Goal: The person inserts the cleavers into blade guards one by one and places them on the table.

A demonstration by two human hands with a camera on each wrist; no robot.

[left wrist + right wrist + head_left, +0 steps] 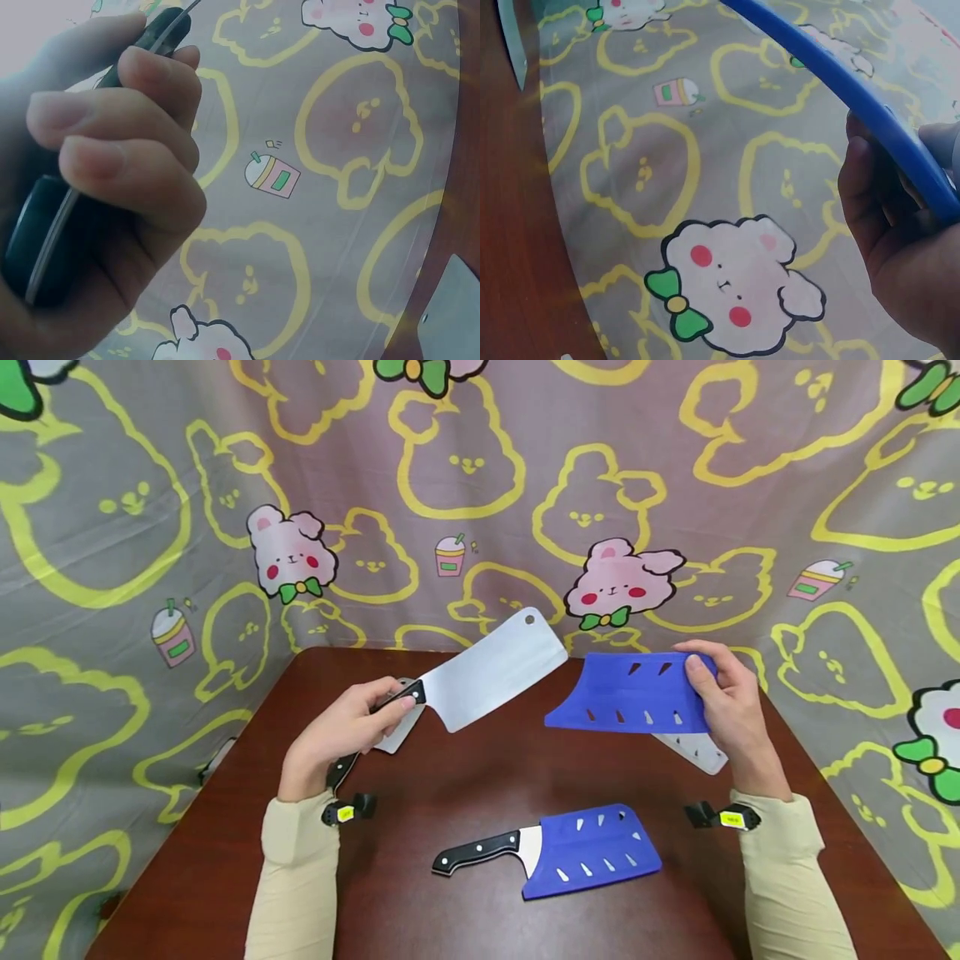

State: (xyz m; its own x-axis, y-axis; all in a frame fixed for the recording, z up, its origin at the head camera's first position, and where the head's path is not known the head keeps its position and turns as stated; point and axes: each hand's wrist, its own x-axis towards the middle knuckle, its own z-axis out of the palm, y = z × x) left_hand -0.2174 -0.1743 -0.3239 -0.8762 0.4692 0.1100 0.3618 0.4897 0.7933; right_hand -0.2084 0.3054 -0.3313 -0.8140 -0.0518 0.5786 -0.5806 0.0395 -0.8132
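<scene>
My left hand (341, 731) grips the black handle of a cleaver (495, 668), its bare blade raised and pointing right toward the sheath. In the left wrist view, curled fingers (142, 150) wrap the cleaver's dark handle (37, 240). On the other side, my right hand (727, 710) pinches the far end of a blue slotted blade sheath (618, 693), thumb on its face. The sheath's concave end faces the cleaver, with a gap between them. Edge-on, the blue sheath (855, 97) runs into the right hand (907, 247) in the right wrist view.
A second cleaver in a blue sheath (592, 852) lies on the brown table (405, 910) in front, handle to the left. Another cleaver (397, 735) lies partly hidden behind the left hand. A whitish slotted sheath (701, 753) lies behind the right hand. Patterned curtains (517, 543) surround the table.
</scene>
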